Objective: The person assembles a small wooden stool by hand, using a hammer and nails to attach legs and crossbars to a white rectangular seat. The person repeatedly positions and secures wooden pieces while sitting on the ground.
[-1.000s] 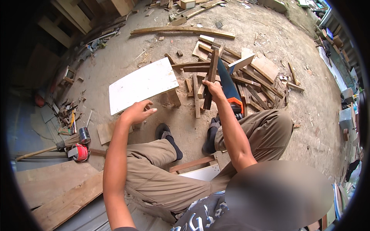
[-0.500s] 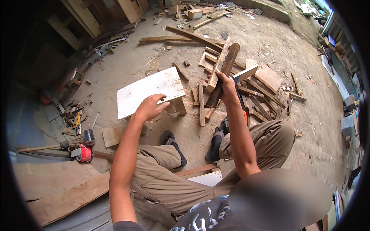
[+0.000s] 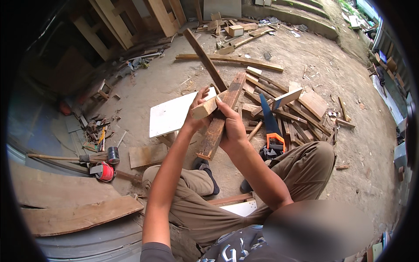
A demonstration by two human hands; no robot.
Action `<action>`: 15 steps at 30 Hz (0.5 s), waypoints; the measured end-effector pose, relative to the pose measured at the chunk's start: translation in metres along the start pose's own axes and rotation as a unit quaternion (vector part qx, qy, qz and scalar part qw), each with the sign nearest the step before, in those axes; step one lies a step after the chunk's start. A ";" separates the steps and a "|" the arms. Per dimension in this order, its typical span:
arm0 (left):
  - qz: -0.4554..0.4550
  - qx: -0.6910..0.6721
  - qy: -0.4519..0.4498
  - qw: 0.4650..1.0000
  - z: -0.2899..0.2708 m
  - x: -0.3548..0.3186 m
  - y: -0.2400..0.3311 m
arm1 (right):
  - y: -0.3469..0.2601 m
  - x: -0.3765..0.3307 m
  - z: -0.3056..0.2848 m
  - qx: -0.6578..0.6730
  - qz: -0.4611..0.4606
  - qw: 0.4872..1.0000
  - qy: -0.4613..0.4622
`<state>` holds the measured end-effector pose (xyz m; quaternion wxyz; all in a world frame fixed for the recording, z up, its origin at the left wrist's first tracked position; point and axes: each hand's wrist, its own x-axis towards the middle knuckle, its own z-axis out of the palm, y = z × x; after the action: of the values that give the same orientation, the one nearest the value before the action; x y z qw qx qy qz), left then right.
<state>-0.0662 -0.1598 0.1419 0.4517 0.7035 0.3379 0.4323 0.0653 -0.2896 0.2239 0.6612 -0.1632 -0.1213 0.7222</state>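
Observation:
In front of me, my right hand (image 3: 232, 127) is wrapped round a dark, weathered length of wood (image 3: 232, 94), held tilted above the ground. A paler wooden batten (image 3: 205, 109) crosses it, its cut end facing me. My left hand (image 3: 195, 115) grips this batten, fingers curled round its far side. Beyond both hands a long dark strip of wood (image 3: 203, 56) slants up to the left; whether it is joined to the held pieces I cannot tell. A white board on short legs (image 3: 168, 115) stands just beyond my left hand, partly hidden by it.
A handsaw with blue blade and orange handle (image 3: 276, 142) rests near my right knee, beside a pile of wood offcuts (image 3: 297, 115). At the left lie a broom (image 3: 94, 157), a dark can (image 3: 113, 155) and a red reel (image 3: 104, 171). Planks (image 3: 83, 214) lie lower left.
My left hand has moved from over the white board onto the pale batten. My right hand has brought the wood nearer and leftward, turning it. The whole view has shifted slightly.

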 end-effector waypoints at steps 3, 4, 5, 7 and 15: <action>-0.077 -0.149 0.022 0.986 -0.013 0.007 0.010 | 0.015 0.012 -0.017 -0.001 0.040 0.999 -0.027; -0.082 -0.175 0.036 0.980 -0.027 0.007 0.015 | 0.016 0.012 -0.019 -0.028 0.044 0.997 -0.055; -0.091 -0.175 0.060 0.978 -0.043 0.005 0.020 | 0.018 0.012 -0.023 -0.055 0.048 0.994 -0.084; -0.080 -0.181 0.101 0.975 -0.066 0.008 0.050 | 0.016 0.019 -0.042 -0.116 0.036 0.982 -0.142; 0.154 -0.033 0.063 0.986 -0.102 0.029 0.129 | -0.002 0.064 -0.160 -0.179 0.119 0.947 -0.238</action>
<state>-0.1374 -0.1465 0.2924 0.3803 0.7029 0.2392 0.5513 0.1254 -0.2324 0.0730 0.4821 -0.1150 -0.3822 0.7799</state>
